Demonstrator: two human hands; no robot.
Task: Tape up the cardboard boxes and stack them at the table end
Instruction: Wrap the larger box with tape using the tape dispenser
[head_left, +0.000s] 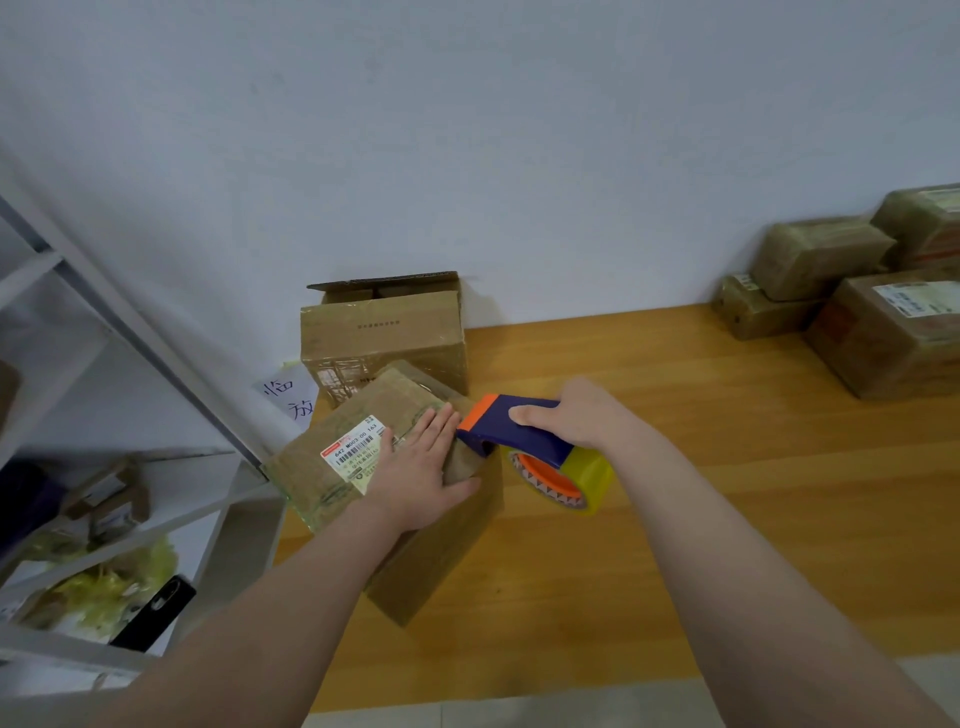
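Note:
A cardboard box (332, 462) with a white barcode label lies on the wooden table (727, 467) near its left end. My left hand (421, 467) presses flat on the box's top with straight fingers. My right hand (576, 415) grips a blue and orange tape dispenser (514, 423) that carries a roll of clear yellowish tape (576, 478). The dispenser's orange tip touches the box's right top edge, right beside my left fingertips. Behind this box stands a taller cardboard box (384, 332) with its top flap raised, against the wall.
Several taped cardboard boxes (852, 306) are piled at the table's far right. A white metal shelf (130, 519) stands to the left, holding small parcels, yellow packing scraps and a black phone. A paper sign (291, 400) with handwriting leans by the wall.

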